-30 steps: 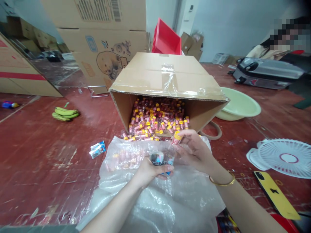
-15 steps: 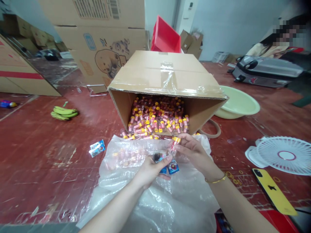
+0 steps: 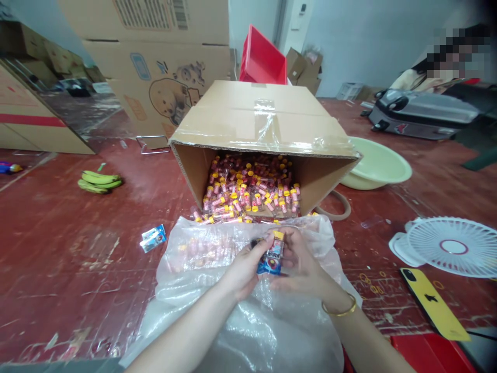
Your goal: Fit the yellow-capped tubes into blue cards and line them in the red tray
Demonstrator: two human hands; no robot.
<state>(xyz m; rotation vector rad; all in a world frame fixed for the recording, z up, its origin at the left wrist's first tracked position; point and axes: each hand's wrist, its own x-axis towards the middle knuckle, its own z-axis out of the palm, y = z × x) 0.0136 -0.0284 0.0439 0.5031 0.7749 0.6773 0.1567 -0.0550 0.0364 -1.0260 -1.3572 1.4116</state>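
Note:
My left hand [image 3: 244, 269] and my right hand [image 3: 301, 261] meet over a clear plastic bag [image 3: 252, 321] on the floor. Together they hold a small yellow-capped tube [image 3: 277, 243] pressed against a blue printed card [image 3: 267, 264]. Both hands have their fingers closed on these. Just beyond them a cardboard box [image 3: 256, 122] lies on its side, its open mouth showing several yellow-capped tubes [image 3: 248, 189] spilling toward the bag.
A second blue card [image 3: 152, 238] lies left on the red floor, bananas [image 3: 99, 182] farther left. At right are a pale green basin [image 3: 378, 163], a white fan [image 3: 450, 246], a yellow phone [image 3: 433, 303]. Big cartons [image 3: 155, 62], a red bin [image 3: 262, 57] and a seated person [image 3: 430, 77] lie behind.
My right hand has brought the tube down from near the box mouth to the card in my left hand; both hands now close around tube and card together.

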